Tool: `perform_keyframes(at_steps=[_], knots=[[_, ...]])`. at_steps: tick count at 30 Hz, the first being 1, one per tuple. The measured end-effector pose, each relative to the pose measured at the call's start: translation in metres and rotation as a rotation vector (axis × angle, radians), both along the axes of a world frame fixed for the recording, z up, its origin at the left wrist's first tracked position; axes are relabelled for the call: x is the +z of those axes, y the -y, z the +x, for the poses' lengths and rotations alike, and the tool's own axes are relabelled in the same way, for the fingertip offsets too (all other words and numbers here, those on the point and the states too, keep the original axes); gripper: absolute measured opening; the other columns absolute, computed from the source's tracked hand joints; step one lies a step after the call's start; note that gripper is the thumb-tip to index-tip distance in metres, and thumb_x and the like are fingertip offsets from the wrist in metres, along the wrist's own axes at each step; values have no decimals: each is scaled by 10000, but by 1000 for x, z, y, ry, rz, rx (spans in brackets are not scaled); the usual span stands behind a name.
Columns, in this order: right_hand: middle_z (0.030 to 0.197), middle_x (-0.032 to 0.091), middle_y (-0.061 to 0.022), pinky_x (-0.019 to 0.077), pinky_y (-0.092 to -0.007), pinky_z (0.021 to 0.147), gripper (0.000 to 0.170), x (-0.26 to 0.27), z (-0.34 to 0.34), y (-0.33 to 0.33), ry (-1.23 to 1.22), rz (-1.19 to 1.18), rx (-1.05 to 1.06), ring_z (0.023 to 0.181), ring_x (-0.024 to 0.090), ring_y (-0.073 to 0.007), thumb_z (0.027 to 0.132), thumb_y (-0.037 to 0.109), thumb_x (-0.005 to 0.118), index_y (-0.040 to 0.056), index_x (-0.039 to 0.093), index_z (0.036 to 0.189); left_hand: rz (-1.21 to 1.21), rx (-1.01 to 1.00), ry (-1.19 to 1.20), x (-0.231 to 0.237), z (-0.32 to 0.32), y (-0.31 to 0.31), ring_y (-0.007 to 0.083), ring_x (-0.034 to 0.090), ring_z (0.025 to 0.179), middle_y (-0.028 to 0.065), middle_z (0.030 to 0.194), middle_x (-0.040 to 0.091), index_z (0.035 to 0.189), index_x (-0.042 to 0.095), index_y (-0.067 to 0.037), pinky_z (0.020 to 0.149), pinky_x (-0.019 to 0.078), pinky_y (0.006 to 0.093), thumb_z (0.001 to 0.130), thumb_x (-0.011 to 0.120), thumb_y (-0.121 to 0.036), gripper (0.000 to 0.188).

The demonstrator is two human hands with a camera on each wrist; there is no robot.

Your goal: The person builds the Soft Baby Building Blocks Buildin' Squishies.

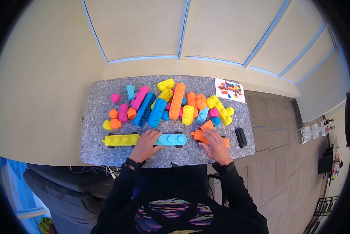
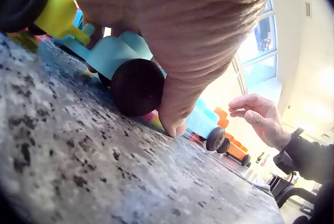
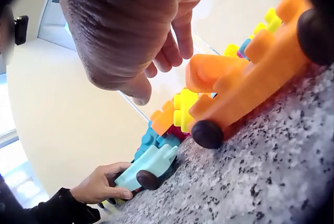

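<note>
My left hand (image 1: pixel 145 145) grips the near end of a light blue toy train wagon (image 1: pixel 171 139), thumb on its close side and fingers over the top. A yellow wagon (image 1: pixel 121 139) lines up to its left; in the left wrist view their ends meet at the coupling. My right hand (image 1: pixel 217 147) is raised over an orange wagon (image 1: pixel 198 135), fingers loosely bent with nothing between them. An orange block (image 3: pixel 209 73) stands beside that wagon's studs in the right wrist view. A gap separates the orange wagon from the light blue one.
Several loose building blocks, among them a long orange block (image 1: pixel 177 100) and a blue block (image 1: pixel 157 113), lie across the back of the speckled grey table (image 1: pixel 93 152). A picture card (image 1: pixel 230 90) lies at the back right corner. A black case (image 1: pixel 241 137) sits near the right edge.
</note>
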State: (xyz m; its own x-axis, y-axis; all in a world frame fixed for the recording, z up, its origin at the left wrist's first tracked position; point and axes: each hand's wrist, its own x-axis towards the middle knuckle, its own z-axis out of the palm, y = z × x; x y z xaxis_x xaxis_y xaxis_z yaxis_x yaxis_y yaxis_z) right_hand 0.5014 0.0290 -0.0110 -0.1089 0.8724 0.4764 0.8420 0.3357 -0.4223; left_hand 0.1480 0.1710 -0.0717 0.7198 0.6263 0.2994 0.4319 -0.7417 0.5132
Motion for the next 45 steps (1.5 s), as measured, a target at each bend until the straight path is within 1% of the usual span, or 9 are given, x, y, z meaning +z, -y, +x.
perform_keyframes(at_steps=[3,10,15,18,20,25,30,33,45], knots=[[1292,747,-176,605,-494,1017,471,4,3,5,-29,58,-24,1184,725,-419,878,131,951,17,740,1283,-4,4,-8,-1,-1,-1,374,624,1387,142,1423,699,1454,672,-16,1152,532,506,877,942,-285,692],[1220,770,-185,605,-507,991,462,-2,34,15,29,33,-159,1142,737,-428,862,170,975,20,743,1232,3,6,-13,-2,-1,-1,369,621,1393,136,1430,696,1455,670,-14,1161,528,506,874,944,-289,699],[1279,767,-191,558,-514,1050,618,-2,36,21,183,-104,-181,1211,716,-420,835,338,996,16,737,1295,0,11,-12,-6,-1,0,368,617,1397,136,1430,695,1455,669,-15,1170,523,505,873,943,-290,700],[1313,764,-193,530,-505,1083,680,-11,39,21,223,-158,-166,1235,707,-400,830,376,991,4,726,1334,-7,6,-15,-2,-1,1,374,618,1391,139,1428,693,1453,666,-12,1172,525,506,876,940,-285,694],[1320,764,-192,525,-501,1090,679,-19,44,20,208,-182,-158,1237,710,-394,831,361,990,1,723,1341,1,7,1,-1,-1,1,390,639,1372,156,1416,717,1439,681,-9,1167,542,504,875,947,-279,679],[1333,766,-182,520,-501,1100,655,-31,52,14,164,-233,-124,1250,712,-385,841,317,980,0,718,1350,-13,5,24,-4,-1,0,398,624,1376,166,1418,693,1453,655,1,1177,528,510,880,936,-260,689],[1340,755,-157,513,-509,1124,630,-25,57,2,168,-227,19,1261,708,-382,869,250,945,40,689,1405,-26,32,37,-5,0,0,407,626,1373,171,1423,695,1455,655,0,1182,526,513,879,937,-253,690],[1358,742,-156,511,-509,1135,623,-24,59,-1,168,-260,38,1274,701,-381,880,241,931,57,680,1420,-15,34,50,-6,0,-1,414,634,1364,177,1414,712,1441,670,-3,1171,537,508,885,938,-256,667],[1389,735,-165,501,-508,1153,602,-18,55,-4,213,-282,60,1307,689,-376,910,246,915,46,692,1432,-2,26,37,-4,3,0,408,631,1369,168,1419,710,1438,671,-3,1174,536,506,877,942,-232,664]])
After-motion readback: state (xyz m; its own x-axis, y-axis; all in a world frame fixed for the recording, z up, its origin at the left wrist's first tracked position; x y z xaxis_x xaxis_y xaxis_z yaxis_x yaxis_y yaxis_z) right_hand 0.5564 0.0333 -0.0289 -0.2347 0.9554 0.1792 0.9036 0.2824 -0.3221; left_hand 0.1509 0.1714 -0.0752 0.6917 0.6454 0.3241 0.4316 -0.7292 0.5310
